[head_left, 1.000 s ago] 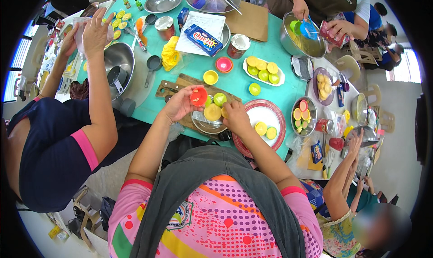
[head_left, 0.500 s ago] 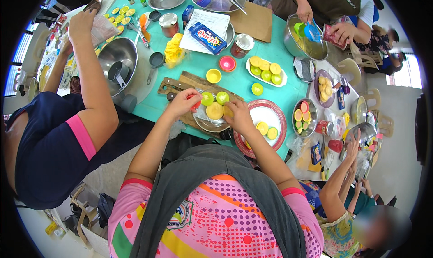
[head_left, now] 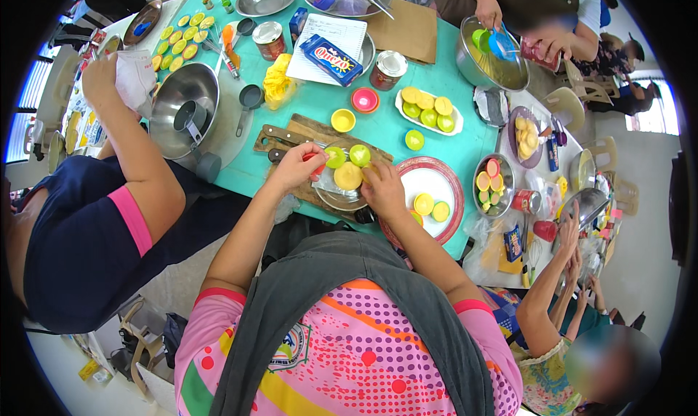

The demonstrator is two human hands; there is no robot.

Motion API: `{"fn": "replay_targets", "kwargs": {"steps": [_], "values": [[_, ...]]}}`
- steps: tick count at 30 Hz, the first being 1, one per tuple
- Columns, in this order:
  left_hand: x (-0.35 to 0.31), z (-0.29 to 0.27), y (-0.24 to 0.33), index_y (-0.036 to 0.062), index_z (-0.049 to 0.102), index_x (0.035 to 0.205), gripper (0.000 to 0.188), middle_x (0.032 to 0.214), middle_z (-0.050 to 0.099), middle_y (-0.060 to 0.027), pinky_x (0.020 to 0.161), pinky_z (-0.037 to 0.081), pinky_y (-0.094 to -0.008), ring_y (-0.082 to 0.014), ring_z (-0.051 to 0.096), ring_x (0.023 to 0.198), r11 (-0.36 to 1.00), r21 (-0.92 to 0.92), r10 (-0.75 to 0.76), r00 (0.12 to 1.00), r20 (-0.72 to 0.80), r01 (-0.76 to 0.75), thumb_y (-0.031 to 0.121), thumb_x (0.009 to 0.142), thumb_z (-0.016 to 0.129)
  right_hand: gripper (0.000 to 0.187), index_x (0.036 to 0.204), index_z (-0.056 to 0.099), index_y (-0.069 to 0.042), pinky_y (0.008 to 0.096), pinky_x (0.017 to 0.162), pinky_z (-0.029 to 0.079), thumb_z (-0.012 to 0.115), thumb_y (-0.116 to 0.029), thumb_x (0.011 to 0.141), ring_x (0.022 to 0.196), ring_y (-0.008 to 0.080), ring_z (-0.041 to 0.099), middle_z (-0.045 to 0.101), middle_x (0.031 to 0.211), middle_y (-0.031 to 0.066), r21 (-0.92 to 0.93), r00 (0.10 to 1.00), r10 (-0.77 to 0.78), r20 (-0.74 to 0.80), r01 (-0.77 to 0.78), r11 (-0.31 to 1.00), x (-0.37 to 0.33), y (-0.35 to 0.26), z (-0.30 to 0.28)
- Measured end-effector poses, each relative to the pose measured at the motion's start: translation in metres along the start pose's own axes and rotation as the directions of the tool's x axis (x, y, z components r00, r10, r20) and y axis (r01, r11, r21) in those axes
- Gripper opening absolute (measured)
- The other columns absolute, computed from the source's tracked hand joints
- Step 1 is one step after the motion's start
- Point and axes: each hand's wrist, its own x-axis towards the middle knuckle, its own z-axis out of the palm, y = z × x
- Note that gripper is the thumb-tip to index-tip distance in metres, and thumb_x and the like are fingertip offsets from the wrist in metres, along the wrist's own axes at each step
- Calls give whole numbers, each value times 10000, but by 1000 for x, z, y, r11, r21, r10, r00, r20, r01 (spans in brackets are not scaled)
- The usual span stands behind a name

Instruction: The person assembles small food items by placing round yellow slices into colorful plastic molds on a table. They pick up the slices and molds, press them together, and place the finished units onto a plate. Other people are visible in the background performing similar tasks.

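Note:
My left hand [head_left: 299,166] is closed on a small red cup mould at the left rim of a clear plate [head_left: 336,200]. Two green cup moulds [head_left: 359,154] and a round yellow cake [head_left: 347,176] sit on that plate. At its right side, the fingers of my right hand [head_left: 383,189] curl round another small yellow cake, mostly hidden by them. The plate rests on a wooden chopping board [head_left: 309,131], where knives [head_left: 287,137] lie. To the right, a red-rimmed white plate [head_left: 451,180] carries several yellow cakes in moulds, partly behind my right forearm.
Beyond the board stand a yellow cup [head_left: 343,120], a pink cup [head_left: 365,100] and a white dish [head_left: 456,127] of cakes. Cans [head_left: 389,70] and a blue box [head_left: 331,60] are farther back. A co-worker's arm [head_left: 138,147] reaches over a steel bowl [head_left: 207,89] at left; others work at right.
My right fingers have closed in round the yellow cake at the plate's right side. The left co-worker's raised hand has come down with a white plastic bag, leaving a brown dish behind.

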Motion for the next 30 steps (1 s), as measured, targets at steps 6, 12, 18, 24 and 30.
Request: {"fn": "replay_targets", "kwargs": {"steps": [6, 12, 18, 24, 30], "values": [[6, 0, -10, 44, 625, 900, 200, 775, 606, -34, 606, 510, -269, -99, 572, 682, 990, 133, 62, 997, -52, -55, 237, 868, 663, 359, 1022, 636, -66, 422, 860, 498, 690, -77, 667, 1037, 349, 537, 548, 1157, 168, 16, 1000, -2, -31, 2, 1000, 0, 0, -3], [5, 18, -5, 53, 642, 881, 236, 826, 608, -108, 698, 513, -357, -215, 615, 752, 817, 538, 266, 964, -28, -209, 267, 800, 700, 350, 1029, 635, -64, 420, 854, 502, 694, -89, 685, 1037, 362, 533, 539, 1163, 186, -18, 1000, -6, -23, 5, 1000, 0, -1, -4], [-17, 66, -7, 117, 657, 889, 196, 917, 565, -96, 652, 535, -412, -283, 628, 833, 230, 912, 379, 894, 238, -340, 259, 758, 692, 388, 1060, 613, -70, 432, 890, 489, 720, -109, 690, 1079, 379, 515, 516, 1185, 193, 3, 1000, 11, 23, -11, 1000, -4, 3, -1], [-15, 79, -27, 108, 637, 802, 162, 870, 563, -99, 581, 536, -387, -266, 627, 798, 152, 949, 429, 884, 189, -276, 253, 755, 691, 393, 1075, 604, -77, 430, 897, 490, 724, -108, 701, 1087, 386, 520, 516, 1183, 195, 8, 1000, 21, 17, -21, 1000, -7, 5, 1], [-16, 78, -26, 117, 639, 768, 133, 855, 564, -93, 574, 533, -396, -271, 625, 785, 172, 956, 447, 884, 138, -237, 244, 766, 679, 325, 1031, 630, -85, 413, 860, 501, 707, -114, 717, 1045, 370, 538, 534, 1164, 194, 12, 1000, -1, -16, 1, 1000, -6, 2, -6]]}}
